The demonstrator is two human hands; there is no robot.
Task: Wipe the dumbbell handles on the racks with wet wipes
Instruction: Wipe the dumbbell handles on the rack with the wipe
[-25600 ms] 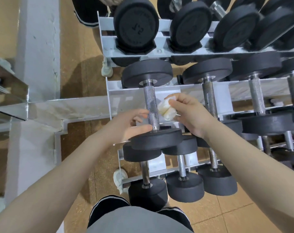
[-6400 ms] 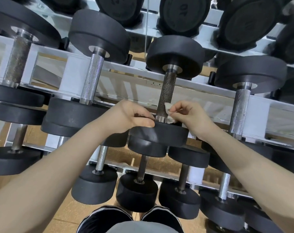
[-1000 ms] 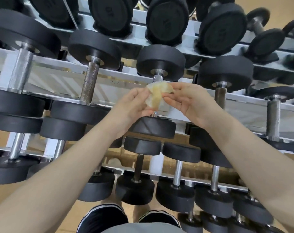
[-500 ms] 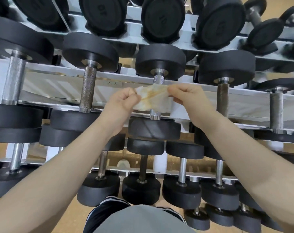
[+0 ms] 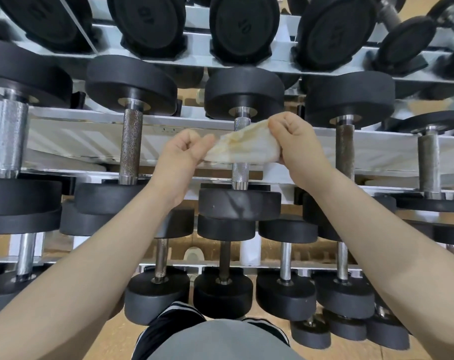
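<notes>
A wet wipe point(image 5: 242, 149), white with yellow-brown stains, is stretched flat between my two hands in front of the middle shelf. My left hand point(image 5: 180, 157) pinches its left end and my right hand point(image 5: 296, 146) grips its right end. Directly behind the wipe runs the knurled steel handle point(image 5: 241, 175) of a black dumbbell, partly hidden by the wipe. To the left lies a darker, rusty handle point(image 5: 130, 146), and to the right another rusty handle point(image 5: 345, 152).
The white metal rack point(image 5: 77, 137) holds three tiers of black dumbbells. Large plates point(image 5: 244, 24) sit on the top tier, smaller dumbbells point(image 5: 223, 292) on the bottom tier near my legs. The floor below is tan.
The crumpled wipe has been pulled open and spread wider between my hands, which have moved apart. The camera has shifted slightly.
</notes>
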